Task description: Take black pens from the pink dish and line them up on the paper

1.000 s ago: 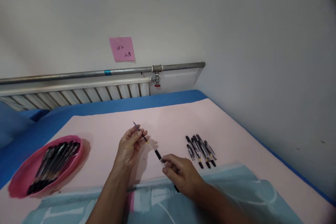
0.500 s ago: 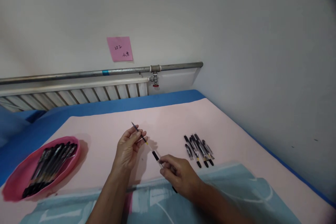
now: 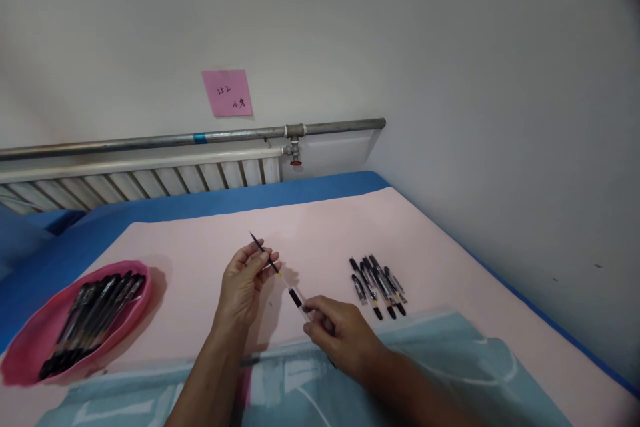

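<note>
Between thumb and fingers, my left hand pinches a thin dark pen refill, its tip pointing up and to the left. My right hand is closed around a clear pen barrel with a black grip, whose far end is partly hidden under the palm. The refill's yellowish rear end lies in line with the barrel's opening, and I cannot tell if it is inside. To the right, several pen parts and caps lie in a loose pile on the pink tabletop.
A pink basket with several black pens stands on the left. Light blue patterned cloth covers the near edge. Behind the table are a white radiator, a metal pipe and a pink note on the wall.
Both hands hold the refill and barrel in almost the same place. The view has shifted very slightly; nothing was let go or taken up.
</note>
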`<control>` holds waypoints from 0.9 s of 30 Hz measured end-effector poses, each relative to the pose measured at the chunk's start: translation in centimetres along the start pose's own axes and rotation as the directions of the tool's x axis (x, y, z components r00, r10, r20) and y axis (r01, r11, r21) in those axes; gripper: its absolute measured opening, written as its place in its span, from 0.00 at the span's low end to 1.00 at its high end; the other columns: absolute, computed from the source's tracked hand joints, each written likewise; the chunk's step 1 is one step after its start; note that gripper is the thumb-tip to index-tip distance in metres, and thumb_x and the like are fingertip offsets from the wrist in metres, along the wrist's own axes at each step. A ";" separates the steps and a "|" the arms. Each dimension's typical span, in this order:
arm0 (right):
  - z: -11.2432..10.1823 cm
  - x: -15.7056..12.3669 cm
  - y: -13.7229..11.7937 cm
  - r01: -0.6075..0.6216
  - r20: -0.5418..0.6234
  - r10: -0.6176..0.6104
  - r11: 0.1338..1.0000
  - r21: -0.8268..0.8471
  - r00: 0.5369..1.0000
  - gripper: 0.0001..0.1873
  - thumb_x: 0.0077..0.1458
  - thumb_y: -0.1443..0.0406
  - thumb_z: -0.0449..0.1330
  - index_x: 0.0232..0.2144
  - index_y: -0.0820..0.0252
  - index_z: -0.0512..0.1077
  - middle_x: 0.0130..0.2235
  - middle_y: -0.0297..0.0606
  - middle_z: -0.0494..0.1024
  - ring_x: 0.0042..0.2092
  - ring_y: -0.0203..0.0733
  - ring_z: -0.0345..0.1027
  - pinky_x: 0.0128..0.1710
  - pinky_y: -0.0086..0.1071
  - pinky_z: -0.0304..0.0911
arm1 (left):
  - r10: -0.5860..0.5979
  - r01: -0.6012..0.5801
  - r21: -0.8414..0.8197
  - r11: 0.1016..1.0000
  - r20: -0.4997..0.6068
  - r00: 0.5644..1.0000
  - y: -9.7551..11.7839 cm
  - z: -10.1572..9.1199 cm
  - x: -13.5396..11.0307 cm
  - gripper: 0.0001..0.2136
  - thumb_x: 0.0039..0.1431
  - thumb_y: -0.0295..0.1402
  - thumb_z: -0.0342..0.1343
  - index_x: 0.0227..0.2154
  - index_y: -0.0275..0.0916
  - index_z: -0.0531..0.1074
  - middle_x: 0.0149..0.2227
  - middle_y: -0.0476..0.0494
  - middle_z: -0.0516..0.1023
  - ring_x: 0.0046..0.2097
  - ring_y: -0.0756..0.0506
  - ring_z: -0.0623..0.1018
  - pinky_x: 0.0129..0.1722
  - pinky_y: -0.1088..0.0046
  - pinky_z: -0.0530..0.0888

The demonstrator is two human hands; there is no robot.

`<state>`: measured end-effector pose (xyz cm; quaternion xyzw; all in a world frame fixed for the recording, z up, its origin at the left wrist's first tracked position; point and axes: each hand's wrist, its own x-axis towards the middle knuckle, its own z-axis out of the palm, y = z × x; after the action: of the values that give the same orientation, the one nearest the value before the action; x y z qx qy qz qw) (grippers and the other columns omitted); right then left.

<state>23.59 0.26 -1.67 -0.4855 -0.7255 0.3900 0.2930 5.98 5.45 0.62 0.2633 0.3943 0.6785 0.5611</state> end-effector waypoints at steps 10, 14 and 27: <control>-0.1 0.1 0.1 0.015 -0.019 -0.016 0.999 -0.052 1.000 0.12 0.49 0.65 0.55 0.38 0.56 0.70 0.25 0.29 0.69 0.26 0.32 0.59 0.25 0.24 0.52 | 0.010 -0.010 0.018 1.000 -0.021 1.000 0.1 0.1 -0.1 0.15 0.38 0.27 0.65 0.33 0.35 0.71 0.29 0.48 0.75 0.32 0.49 0.77 0.31 0.73 0.75; -0.1 0.0 -0.1 0.017 -0.009 -0.017 0.998 -0.056 1.000 0.11 0.49 0.65 0.56 0.37 0.56 0.71 0.25 0.30 0.69 0.26 0.32 0.60 0.25 0.24 0.52 | 0.033 -0.033 0.006 0.999 -0.025 0.999 0.1 -0.1 0.1 0.15 0.38 0.28 0.65 0.33 0.35 0.71 0.29 0.48 0.75 0.32 0.49 0.77 0.32 0.72 0.75; -0.2 0.0 0.0 0.013 -0.003 -0.013 0.999 -0.053 1.000 0.11 0.49 0.65 0.55 0.37 0.56 0.70 0.25 0.29 0.69 0.26 0.32 0.59 0.25 0.24 0.52 | 0.013 -0.013 0.029 0.999 0.000 1.000 0.0 0.1 -0.1 0.15 0.39 0.27 0.64 0.33 0.35 0.70 0.29 0.47 0.75 0.32 0.49 0.76 0.32 0.73 0.75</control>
<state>23.72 0.32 -1.58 -0.4888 -0.7383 0.3682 0.2837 6.05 5.32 0.70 0.2739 0.4025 0.6763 0.5528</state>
